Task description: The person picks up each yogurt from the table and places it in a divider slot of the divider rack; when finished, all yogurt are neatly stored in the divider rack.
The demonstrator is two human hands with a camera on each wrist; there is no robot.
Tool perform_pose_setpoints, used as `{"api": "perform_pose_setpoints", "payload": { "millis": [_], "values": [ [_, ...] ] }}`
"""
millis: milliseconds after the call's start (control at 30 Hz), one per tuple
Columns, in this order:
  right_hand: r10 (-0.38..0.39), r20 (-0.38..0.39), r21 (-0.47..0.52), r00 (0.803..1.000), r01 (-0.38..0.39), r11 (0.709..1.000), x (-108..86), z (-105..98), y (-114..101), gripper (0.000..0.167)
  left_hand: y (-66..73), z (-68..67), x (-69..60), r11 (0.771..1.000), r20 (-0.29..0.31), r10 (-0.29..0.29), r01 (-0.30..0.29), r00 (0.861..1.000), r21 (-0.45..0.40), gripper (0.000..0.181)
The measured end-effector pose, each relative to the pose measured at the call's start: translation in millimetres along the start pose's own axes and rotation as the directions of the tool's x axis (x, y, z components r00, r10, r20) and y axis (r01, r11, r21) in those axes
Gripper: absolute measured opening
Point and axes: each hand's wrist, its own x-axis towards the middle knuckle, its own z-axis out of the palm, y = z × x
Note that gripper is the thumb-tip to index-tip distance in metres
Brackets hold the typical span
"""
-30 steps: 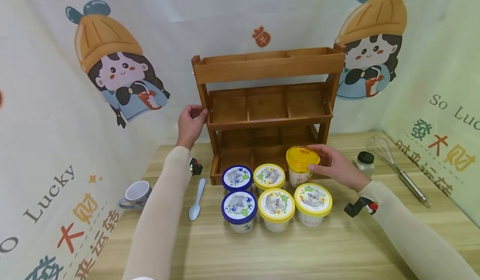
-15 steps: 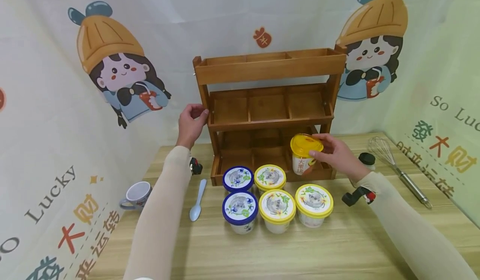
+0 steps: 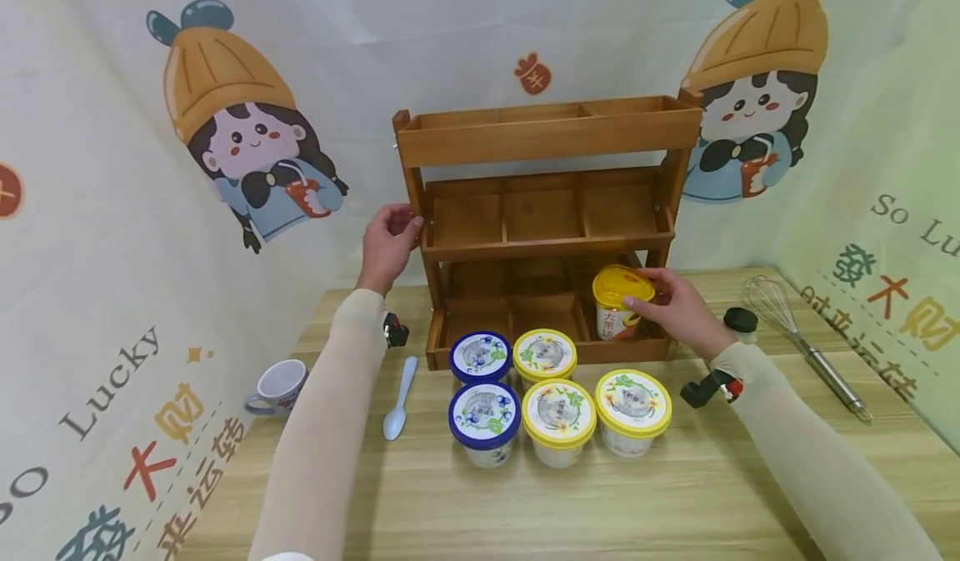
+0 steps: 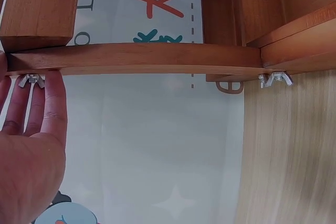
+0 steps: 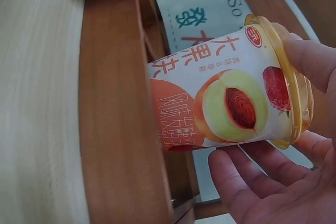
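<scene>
My right hand [image 3: 678, 307] holds a yogurt cup [image 3: 617, 319] with a yellow lid around its lid end, thumb on one side and fingers on the other. Peach and red fruit pictures show on the cup [image 5: 226, 93] in the right wrist view. Its base dips behind the front board of the wooden rack's [image 3: 547, 140] bottom tier, at the right compartment; whether it touches the floor there is hidden. My left hand [image 3: 388, 244] rests its fairly straight fingers against the rack's left side post [image 4: 142, 59], around a wing nut [image 4: 32, 80].
Before the rack stand two blue-lidded tubs [image 3: 484, 415] and several yellow-lidded tubs [image 3: 558, 411]. A light blue spoon [image 3: 401, 398] and a mug [image 3: 281, 384] lie left. On the right are a black-capped jar [image 3: 740, 321] and a whisk [image 3: 806, 344]. A printed cloth hangs behind.
My right hand has lifted the yogurt cup from beside the tubs and carried it right and back into the rack's bottom tier. The left hand stays at the side post.
</scene>
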Motion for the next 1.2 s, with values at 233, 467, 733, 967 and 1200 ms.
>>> {"api": "perform_pose_setpoints", "payload": {
  "millis": [233, 467, 733, 967, 1200],
  "values": [
    [0.004, -0.001, -0.072, 1.000, -0.004, 0.997, 1.1, 4.7, 13.8, 0.077, 0.0, 2.1, -0.2, 1.000, -0.016, -0.002, 0.001, 1.000, -0.006, 0.037],
    [0.003, -0.008, -0.122, 1.000, -0.003, 0.993, -2.3, 11.2, 17.8, 0.076, -4.0, 5.1, 1.6, 1.000, -0.005, 0.002, -0.002, 1.000, -0.006, 0.037],
    [-0.018, 0.019, -0.104, 1.000, 0.020, 0.994, -0.4, 14.6, 15.5, 0.074, -6.5, 2.9, 1.1, 1.000, -0.026, 0.011, -0.011, 1.000, -0.004, 0.036],
    [-0.025, 0.012, -0.142, 1.000, 0.026, 0.989, -3.1, 9.2, 14.1, 0.079, -4.9, 2.6, 0.5, 1.000, -0.025, 0.019, -0.020, 1.000, -0.019, 0.036],
    [-0.041, -0.020, -0.165, 0.999, 0.037, 0.986, -12.9, 0.4, 5.9, 0.076, -4.3, 1.8, -0.4, 1.000, -0.020, 0.012, -0.013, 1.000, -0.029, 0.038]
  ]
}}
